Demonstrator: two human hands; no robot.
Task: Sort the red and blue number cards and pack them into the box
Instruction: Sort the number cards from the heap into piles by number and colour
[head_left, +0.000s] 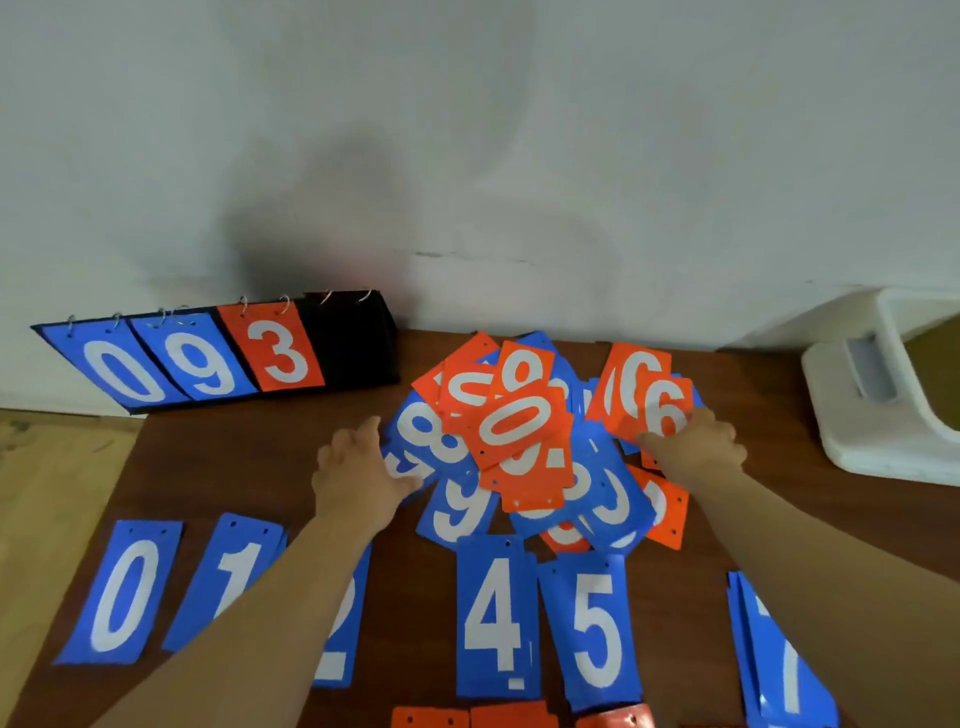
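Sorting mixed pile (511, 421) mid-table | left hand (358, 467) loosely spread at its blue edge | right hand (696, 447) on red 6 card (662, 410), grip unclear | next: lift that card clear to near-edge red row (514, 719)

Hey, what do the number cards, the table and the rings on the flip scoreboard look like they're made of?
Number cards: probably thin plastic or coated card, matte with a faint sheen; flat, stiff-looking, with punched holes. Table: dark brown wood or wood-look laminate, smooth; grain unclear. Rings on the scoreboard: likely metal, thin, silvery, glinting.
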